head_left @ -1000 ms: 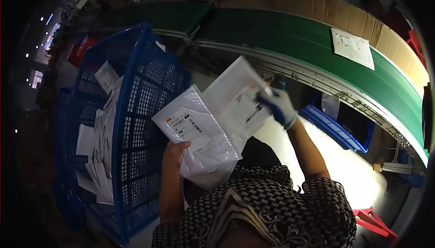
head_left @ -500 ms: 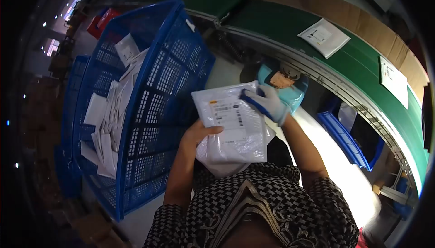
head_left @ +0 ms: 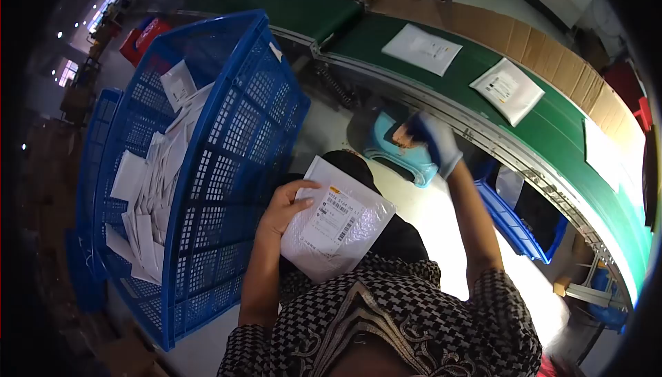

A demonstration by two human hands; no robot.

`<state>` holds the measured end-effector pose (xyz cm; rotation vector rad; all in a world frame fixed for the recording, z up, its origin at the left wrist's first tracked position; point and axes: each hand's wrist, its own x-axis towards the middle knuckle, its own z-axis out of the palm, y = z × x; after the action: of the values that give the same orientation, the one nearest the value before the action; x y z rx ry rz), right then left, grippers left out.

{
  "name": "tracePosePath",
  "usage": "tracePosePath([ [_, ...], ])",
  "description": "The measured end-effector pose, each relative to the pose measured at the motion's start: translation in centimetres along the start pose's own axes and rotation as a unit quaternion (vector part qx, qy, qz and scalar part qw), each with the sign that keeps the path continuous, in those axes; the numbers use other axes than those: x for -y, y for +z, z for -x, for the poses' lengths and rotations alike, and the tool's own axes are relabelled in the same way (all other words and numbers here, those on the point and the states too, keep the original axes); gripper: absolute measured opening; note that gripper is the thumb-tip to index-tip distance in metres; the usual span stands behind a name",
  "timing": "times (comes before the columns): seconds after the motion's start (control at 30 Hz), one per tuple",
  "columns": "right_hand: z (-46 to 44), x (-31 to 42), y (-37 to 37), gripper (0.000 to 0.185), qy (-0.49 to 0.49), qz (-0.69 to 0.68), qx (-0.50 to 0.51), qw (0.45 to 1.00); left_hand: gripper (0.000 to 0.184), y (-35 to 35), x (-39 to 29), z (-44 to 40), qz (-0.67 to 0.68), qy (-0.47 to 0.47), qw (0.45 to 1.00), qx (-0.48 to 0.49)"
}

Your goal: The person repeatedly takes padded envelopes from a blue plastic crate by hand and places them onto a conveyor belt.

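While the left hand point(head_left: 281, 210) has its grip closed on the near-left edge of a white padded parcel point(head_left: 338, 218), thumb over the face, the printed label with its barcode faces up. The parcel is tilted in front of the patterned top point(head_left: 400, 287), to the right of a tall blue crate point(head_left: 227, 156) filled with white envelopes point(head_left: 157, 191). The right hand point(head_left: 440, 144), in a white-and-blue glove, is reached out near the metal edge of the green belt point(head_left: 372, 39), over a turquoise stool point(head_left: 407, 163); it is blurred, so I cannot tell whether its grip is wide or narrow. Three white packages point(head_left: 507, 91) lie apart along the belt, beside a cardboard strip point(head_left: 483, 24). Below the belt is a blue bin point(head_left: 514, 218).
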<state>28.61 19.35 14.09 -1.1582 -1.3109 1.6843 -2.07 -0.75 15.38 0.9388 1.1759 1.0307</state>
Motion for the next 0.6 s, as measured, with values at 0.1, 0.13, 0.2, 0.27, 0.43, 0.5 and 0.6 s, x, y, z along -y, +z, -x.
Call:
tracePosePath([
  [0.1, 5.0, -1.9, 6.2, 0.041, -0.002, 0.162, 0.273, 0.948, 0.034, 0.4, -0.9, -1.3, -0.055, 0.043, 0.997, -0.026],
  [0.13, 7.6, -1.5, 8.9, 0.038, -0.074, 0.104, 0.188, 0.974, 0.034, 0.3, -1.2, -1.5, -0.105, 0.081, 0.991, -0.032],
  [0.2, 8.7, -0.6, 10.2, 0.037, -0.010, 0.062, 0.183, 0.981, 0.033, -0.3, -1.5, -1.7, -0.117, 0.017, 0.992, -0.036],
  [0.27, 8.5, 0.8, 10.1, 0.035, 0.089, 0.019, 0.126, 0.988, 0.032, 0.2, -1.5, -1.7, -0.120, 0.044, 0.989, -0.071],
  [0.43, 5.9, 2.3, 6.4, 0.030, 0.066, -0.069, -0.013, 0.995, 0.026, -1.0, -1.8, 0.4, -0.158, 0.150, 0.956, -0.196],
  [0.5, 4.1, 2.8, 4.8, 0.031, -0.016, -0.074, -0.098, 0.992, 0.023, -1.4, -1.6, 2.5, -0.114, 0.134, 0.942, -0.286],
  [0.6, -0.4, 5.2, 3.0, 0.032, -0.114, -0.133, -0.176, 0.969, 0.021, -2.0, 0.0, 6.1, -0.089, 0.088, 0.939, -0.320],
])
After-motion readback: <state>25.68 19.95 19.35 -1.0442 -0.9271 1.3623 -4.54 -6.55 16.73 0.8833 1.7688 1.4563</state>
